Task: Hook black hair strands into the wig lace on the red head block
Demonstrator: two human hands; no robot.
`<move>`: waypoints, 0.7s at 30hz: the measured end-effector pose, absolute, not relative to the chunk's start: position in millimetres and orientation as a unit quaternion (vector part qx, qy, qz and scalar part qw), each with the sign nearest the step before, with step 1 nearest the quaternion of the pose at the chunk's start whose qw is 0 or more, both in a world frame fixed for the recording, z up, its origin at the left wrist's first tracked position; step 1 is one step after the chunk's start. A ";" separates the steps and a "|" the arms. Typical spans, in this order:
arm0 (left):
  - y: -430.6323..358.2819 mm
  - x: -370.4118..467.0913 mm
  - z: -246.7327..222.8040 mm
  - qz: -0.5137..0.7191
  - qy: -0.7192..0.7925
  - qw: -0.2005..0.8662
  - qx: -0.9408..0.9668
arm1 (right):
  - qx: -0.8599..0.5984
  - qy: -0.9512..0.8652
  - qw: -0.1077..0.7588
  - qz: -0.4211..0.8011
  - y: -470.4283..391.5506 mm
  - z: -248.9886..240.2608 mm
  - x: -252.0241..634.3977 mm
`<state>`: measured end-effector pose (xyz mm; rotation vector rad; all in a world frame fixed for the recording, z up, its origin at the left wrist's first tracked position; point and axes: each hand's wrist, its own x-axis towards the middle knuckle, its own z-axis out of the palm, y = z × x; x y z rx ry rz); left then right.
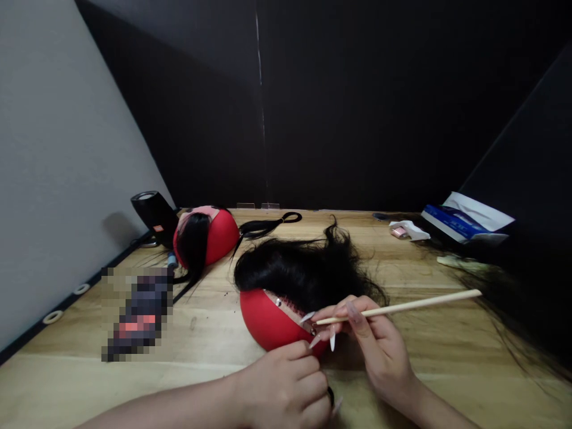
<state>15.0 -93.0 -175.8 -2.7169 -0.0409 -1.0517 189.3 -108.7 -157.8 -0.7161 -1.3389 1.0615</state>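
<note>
Head view: at the far left I have a grey wall [62,149], with two pale rings [53,317] along the edge of the wooden table [210,372]. Next comes a blurred dark object [138,319], too pixelated for me to name. Behind it a black cylinder [155,215] leans beside the rear red head form [226,232], which carries a lock of dark hair [194,238] over its front. A tied hair bundle [263,226] with a looped end lies just to its right.

Near the middle I find the front red head form [266,325], with a dark hairpiece [290,268] spread over its far side and a pale lace edge [290,308] pinned along it. The left hand [290,384] is at the form's near side, fingers curled in together; a dark strand [330,396] shows beside them, but I cannot tell whether they grip it. The right hand [384,348] has thumb and fingers clamped on a wooden stick [420,302], its tip at the lace edge.

Farther right I see a crumpled white wrapper [415,230], an opened blue box [460,221] and loose dark hair [531,322] along the table's side.
</note>
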 end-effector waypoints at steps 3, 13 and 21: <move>-92.4 14.3 -175.7 -0.361 -0.005 0.101 -0.927 | -0.292 -0.510 0.612 0.528 -111.3 -157.6 185.2; -93.9 12.8 -167.4 -0.356 0.048 0.057 -0.931 | -0.274 -0.434 0.677 0.528 -107.5 -136.1 199.6; -101.8 2.5 -165.8 -0.396 0.011 0.058 -0.916 | -0.224 -0.411 0.675 0.570 -104.1 -110.4 216.1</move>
